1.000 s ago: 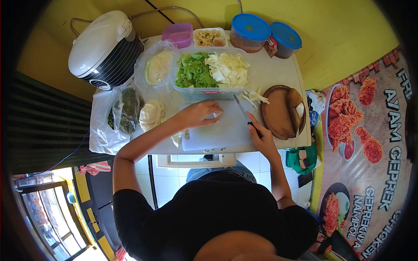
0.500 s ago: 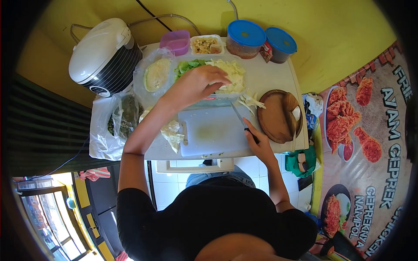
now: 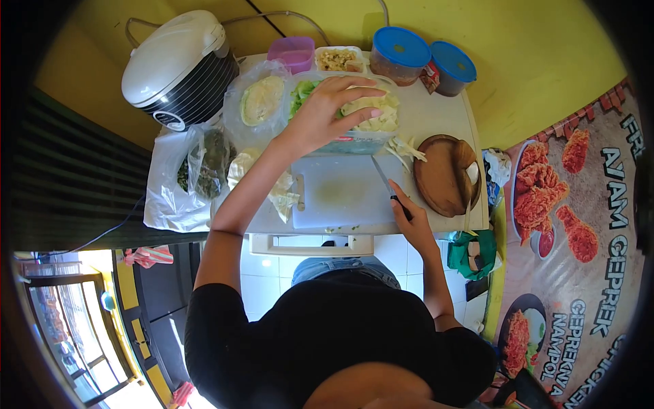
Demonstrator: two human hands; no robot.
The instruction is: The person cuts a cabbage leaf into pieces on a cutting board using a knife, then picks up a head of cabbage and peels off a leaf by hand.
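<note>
My left hand is over a clear plastic container, its fingers spread and apart, with nothing visible in them. Chopped pale cabbage fills the container's right part, and green leaves show at its left, partly behind the hand. In my right hand is a knife, gripped by its black handle, blade angled up and left over the right edge of a white cutting board. Pale cut strips lie right of the container. Loose cabbage leaves lie beside the board's left end.
Round wooden mortar with a pestle sits at the right. Behind stand blue-lidded tubs, a purple box and a tray of food. A rice cooker, a bagged cabbage half and a plastic bag occupy the left.
My left hand's fingers have spread from a bunched pose above the cabbage. My right hand keeps the knife in about the same place. The whole view has shifted slightly.
</note>
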